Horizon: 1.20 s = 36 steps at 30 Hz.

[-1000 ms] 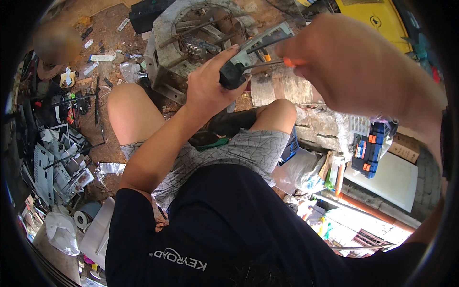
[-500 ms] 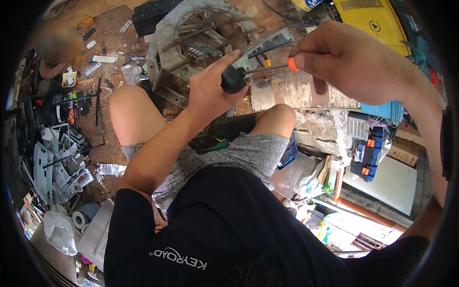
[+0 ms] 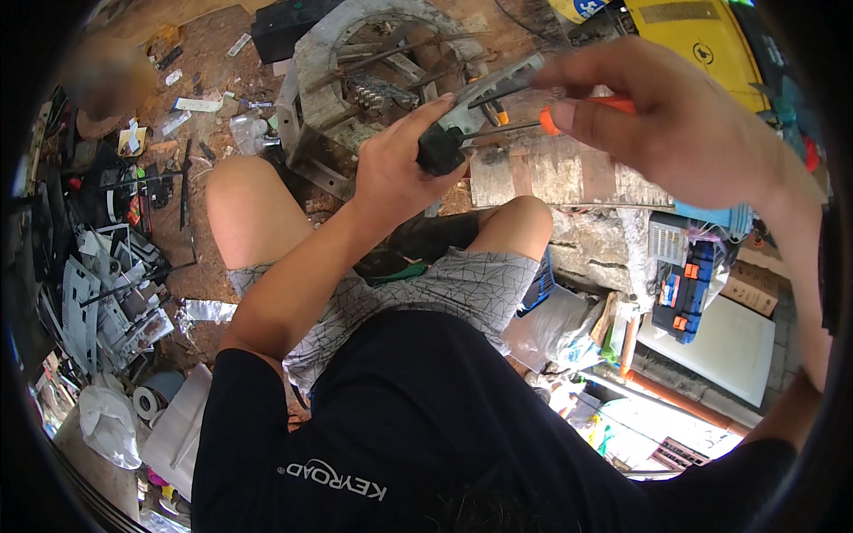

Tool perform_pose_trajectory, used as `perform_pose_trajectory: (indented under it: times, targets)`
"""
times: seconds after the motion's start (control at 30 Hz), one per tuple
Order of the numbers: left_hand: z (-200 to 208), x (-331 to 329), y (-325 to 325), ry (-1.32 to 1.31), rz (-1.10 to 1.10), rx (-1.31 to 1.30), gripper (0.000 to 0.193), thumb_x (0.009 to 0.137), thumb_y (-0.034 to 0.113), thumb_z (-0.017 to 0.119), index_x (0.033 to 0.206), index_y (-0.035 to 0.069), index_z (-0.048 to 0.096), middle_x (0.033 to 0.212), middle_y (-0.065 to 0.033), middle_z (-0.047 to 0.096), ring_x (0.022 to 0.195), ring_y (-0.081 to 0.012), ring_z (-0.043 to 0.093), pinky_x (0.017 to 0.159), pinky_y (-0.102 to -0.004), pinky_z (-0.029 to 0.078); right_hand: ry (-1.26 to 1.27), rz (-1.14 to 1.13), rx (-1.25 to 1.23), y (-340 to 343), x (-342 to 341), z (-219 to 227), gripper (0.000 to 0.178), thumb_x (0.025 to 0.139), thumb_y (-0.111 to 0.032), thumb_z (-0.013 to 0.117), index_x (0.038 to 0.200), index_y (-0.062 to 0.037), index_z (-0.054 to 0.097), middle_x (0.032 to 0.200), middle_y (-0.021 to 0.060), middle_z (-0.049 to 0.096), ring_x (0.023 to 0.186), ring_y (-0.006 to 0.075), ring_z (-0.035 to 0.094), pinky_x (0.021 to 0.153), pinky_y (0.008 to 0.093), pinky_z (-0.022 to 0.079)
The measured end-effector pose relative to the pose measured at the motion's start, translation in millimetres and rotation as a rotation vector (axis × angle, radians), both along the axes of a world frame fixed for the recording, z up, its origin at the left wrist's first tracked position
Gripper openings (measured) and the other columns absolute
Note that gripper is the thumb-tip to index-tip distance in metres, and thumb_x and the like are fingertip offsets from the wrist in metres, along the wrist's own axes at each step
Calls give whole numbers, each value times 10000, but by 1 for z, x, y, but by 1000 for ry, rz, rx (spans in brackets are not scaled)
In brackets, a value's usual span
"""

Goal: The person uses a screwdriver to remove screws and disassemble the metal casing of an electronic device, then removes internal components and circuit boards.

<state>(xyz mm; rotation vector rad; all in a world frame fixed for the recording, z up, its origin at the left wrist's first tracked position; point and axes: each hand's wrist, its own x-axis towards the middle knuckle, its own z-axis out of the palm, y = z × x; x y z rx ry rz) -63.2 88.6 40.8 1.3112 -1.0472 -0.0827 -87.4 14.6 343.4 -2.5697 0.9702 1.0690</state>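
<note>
My left hand (image 3: 391,169) is closed round a black block-shaped part (image 3: 440,149), thumb and fingers on its sides. A long grey slotted strip (image 3: 511,75) runs from the block toward the upper right, seemingly joined to it. My right hand (image 3: 662,124), slightly blurred, holds a screwdriver by its orange handle (image 3: 609,104), thumb and fingers along it. The thin shaft (image 3: 502,131) points left, its end at the side of the black block; whether it sits in a screw cannot be made out.
Beyond my knees stands a worn ring-shaped frame (image 3: 315,53) with metal bars and a spring-like row (image 3: 382,93). A wooden board (image 3: 569,173) lies below my right hand. Scrap parts (image 3: 111,293) pile at left; a yellow case (image 3: 689,44) and blue-black toolbox (image 3: 684,293) are at right.
My right fingers have shifted and straightened along the handle, so more orange shows. The block and the screwdriver have moved slightly right and down in view; the shaft's end stays at the block.
</note>
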Motion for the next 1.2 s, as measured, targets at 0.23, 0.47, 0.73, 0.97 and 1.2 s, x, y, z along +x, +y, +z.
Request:
perform_pose_trajectory:
  times: [0.23, 0.47, 0.73, 0.97, 1.2]
  targets:
    - [-3, -2, 1, -4, -20, -25, 674, 681, 155, 874, 1286, 59, 592, 1183, -149, 694, 992, -325, 703, 823, -369, 581, -24, 598, -213, -3, -29, -8, 292, 924, -220, 675, 1165, -55, 667, 929, 26, 660, 810, 140, 644, 681, 313, 508]
    - [0, 2, 2, 23, 5, 7, 680, 674, 171, 881, 1282, 59, 599, 1168, -154, 699, 973, -322, 709, 812, -372, 581, -157, 1316, -394, -12, -39, -24, 332, 806, -117, 720, 1122, -55, 641, 977, 39, 617, 806, 277, 626, 715, 400, 511]
    - [5, 3, 0, 69, -21, -10, 640, 710, 119, 868, 1296, 52, 620, 1120, -178, 714, 974, -282, 727, 830, -344, 568, -696, 677, -21, -26, -47, -25, 233, 860, -110, 745, 1026, -8, 617, 953, 118, 621, 832, 241, 624, 725, 339, 501]
    - [2, 3, 3, 6, -30, 32, 643, 702, 119, 866, 1289, 36, 617, 1100, -185, 714, 948, -306, 723, 801, -347, 568, -680, 489, -55, -32, -62, -33, 317, 869, -239, 786, 1003, 17, 656, 894, 111, 684, 763, 149, 620, 695, 315, 487]
    - [-1, 2, 1, 17, 32, 6, 629, 684, 191, 882, 1249, 66, 636, 1112, -146, 720, 937, -298, 726, 796, -356, 590, -466, 798, -154, -20, -43, -14, 164, 914, -121, 672, 1035, -10, 659, 887, 155, 637, 776, 366, 613, 701, 370, 499]
